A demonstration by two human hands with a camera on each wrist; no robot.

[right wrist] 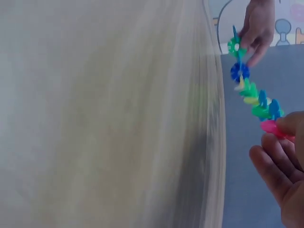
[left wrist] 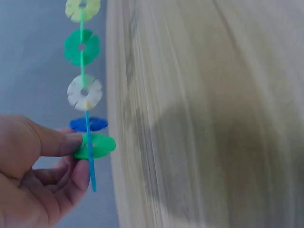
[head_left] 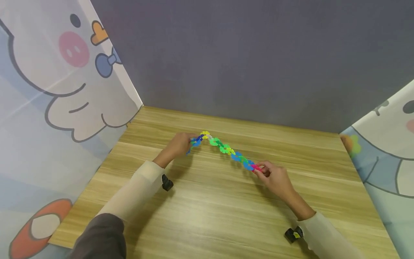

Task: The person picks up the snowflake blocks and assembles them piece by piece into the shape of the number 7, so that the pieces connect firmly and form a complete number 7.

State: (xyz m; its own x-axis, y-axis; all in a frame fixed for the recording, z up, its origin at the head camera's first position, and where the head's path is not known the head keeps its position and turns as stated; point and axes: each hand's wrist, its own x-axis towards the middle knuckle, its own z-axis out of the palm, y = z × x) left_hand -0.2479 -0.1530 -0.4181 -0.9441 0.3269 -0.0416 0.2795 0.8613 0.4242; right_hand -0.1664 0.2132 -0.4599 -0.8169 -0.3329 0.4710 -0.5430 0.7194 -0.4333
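Observation:
A chain of interlocking notched plastic discs in blue, green, yellow, white and pink stretches between both hands over the table. It bends at a yellow disc near its left end. My left hand pinches that end; in the left wrist view the thumb and fingers are on a green disc, with a light blue disc slotted through it. At the other end, my right hand pinches a pink disc between thumb and fingers. A blue disc joins the pink one.
Below the hands lies a wood-grain table. A grey panel stands along its far edge, and cartoon-printed panels flank it on the left and right. Small black devices sit at both wrists.

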